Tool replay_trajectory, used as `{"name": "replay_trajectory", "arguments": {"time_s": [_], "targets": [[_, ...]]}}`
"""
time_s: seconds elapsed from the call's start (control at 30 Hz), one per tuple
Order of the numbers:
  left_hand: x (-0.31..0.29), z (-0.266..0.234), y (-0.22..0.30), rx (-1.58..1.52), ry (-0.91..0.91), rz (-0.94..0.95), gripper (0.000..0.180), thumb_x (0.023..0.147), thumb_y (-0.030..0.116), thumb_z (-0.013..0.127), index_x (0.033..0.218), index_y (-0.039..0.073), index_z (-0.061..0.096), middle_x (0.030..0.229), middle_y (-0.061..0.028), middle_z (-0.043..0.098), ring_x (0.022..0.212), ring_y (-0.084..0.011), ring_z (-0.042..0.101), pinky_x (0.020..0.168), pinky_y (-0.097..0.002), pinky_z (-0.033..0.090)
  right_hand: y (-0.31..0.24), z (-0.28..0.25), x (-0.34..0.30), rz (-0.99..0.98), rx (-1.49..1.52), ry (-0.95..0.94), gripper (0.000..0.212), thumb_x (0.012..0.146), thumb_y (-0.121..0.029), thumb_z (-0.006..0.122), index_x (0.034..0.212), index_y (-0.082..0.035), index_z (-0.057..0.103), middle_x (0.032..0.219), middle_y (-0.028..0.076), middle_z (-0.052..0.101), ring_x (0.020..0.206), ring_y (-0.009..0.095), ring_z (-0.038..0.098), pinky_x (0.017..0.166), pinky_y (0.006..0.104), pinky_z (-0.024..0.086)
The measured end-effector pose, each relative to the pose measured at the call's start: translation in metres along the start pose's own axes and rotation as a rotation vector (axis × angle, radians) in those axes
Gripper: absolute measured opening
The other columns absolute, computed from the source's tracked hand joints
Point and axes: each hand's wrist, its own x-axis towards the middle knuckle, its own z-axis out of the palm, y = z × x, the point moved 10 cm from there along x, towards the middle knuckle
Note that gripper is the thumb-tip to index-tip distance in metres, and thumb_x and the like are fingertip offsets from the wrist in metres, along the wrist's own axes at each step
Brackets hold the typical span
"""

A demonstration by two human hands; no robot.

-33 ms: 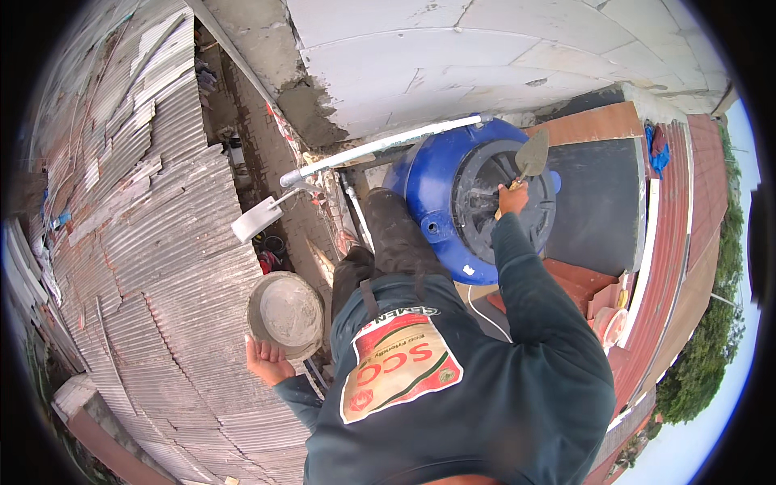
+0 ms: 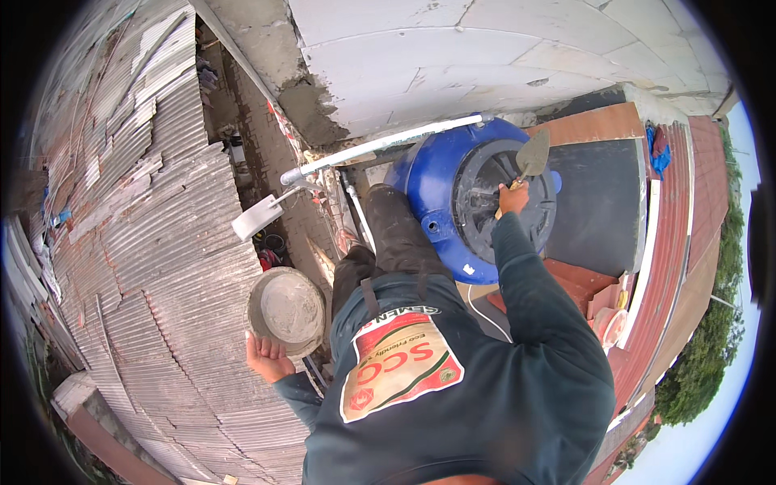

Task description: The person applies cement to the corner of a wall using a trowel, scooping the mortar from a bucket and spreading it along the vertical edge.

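Observation:
My left hand (image 2: pixel 269 359) is at the near rim of a round grey bucket (image 2: pixel 318 331), its fingers hooked over the edge. Inside the bucket, grey mortar (image 2: pixel 288 311) coats the bottom. My right hand (image 2: pixel 513 197) is closed around the wooden handle of a trowel (image 2: pixel 532 153). The trowel's pointed blade angles up and away from me, smeared with grey mortar. Below the trowel stands a blue water tank (image 2: pixel 436 182) with a black round lid (image 2: pixel 477 194).
A white pipe (image 2: pixel 380 145) runs across in front of a pale block wall (image 2: pixel 485 56). A patch of wet mortar (image 2: pixel 311 113) marks the wall's left end. Corrugated roofing (image 2: pixel 162 283) spreads out on the left, beside a narrow gap down to paving. A dark panel (image 2: pixel 598 202) lies right of the tank.

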Motion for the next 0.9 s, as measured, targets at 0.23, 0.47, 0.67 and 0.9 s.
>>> {"name": "replay_trajectory", "arguments": {"time_s": [0.23, 0.47, 0.67, 0.9], "targets": [[0.000, 0.038, -0.013, 0.053, -0.083, 0.005, 0.045, 0.101, 0.040, 0.065, 0.071, 0.022, 0.037, 0.058, 0.0101, 0.029, 0.046, -0.0047, 0.023, 0.043, -0.0263, 0.018, -0.002, 0.000, -0.001, 0.006, 0.018, -0.012, 0.058, 0.071, -0.013, 0.092, 0.119, -0.001, 0.062, 0.109, 0.023, 0.073, 0.106, 0.044, 0.070, 0.092, 0.0515, 0.053], [0.003, 0.077, -0.012, 0.122, -0.151, 0.032, 0.045, 0.103, 0.039, 0.064, 0.070, 0.023, 0.038, 0.059, 0.0106, 0.030, 0.047, -0.0038, 0.025, 0.044, -0.0257, 0.020, -0.002, -0.001, 0.001, -0.006, 0.072, -0.006, 0.055, 0.071, -0.011, 0.091, 0.116, 0.000, 0.062, 0.107, 0.023, 0.073, 0.104, 0.045, 0.069, 0.091, 0.0521, 0.053], [0.005, 0.106, -0.011, 0.151, -0.196, 0.030, 0.046, 0.102, 0.039, 0.065, 0.069, 0.024, 0.037, 0.060, 0.0110, 0.030, 0.048, -0.0033, 0.026, 0.045, -0.0251, 0.021, -0.003, -0.003, 0.009, -0.068, 0.011, 0.022, 0.052, 0.071, -0.011, 0.091, 0.113, 0.000, 0.062, 0.106, 0.023, 0.072, 0.102, 0.045, 0.069, 0.088, 0.0523, 0.052], [0.008, 0.124, -0.011, 0.117, -0.213, 0.000, 0.041, 0.100, 0.032, 0.067, 0.073, 0.023, 0.039, 0.062, 0.0110, 0.030, 0.049, -0.0022, 0.025, 0.045, -0.0242, 0.019, -0.015, -0.009, 0.000, -0.042, 0.085, -0.056, 0.053, 0.073, -0.014, 0.092, 0.115, 0.003, 0.063, 0.110, 0.021, 0.073, 0.104, 0.040, 0.070, 0.091, 0.0478, 0.053]]}}
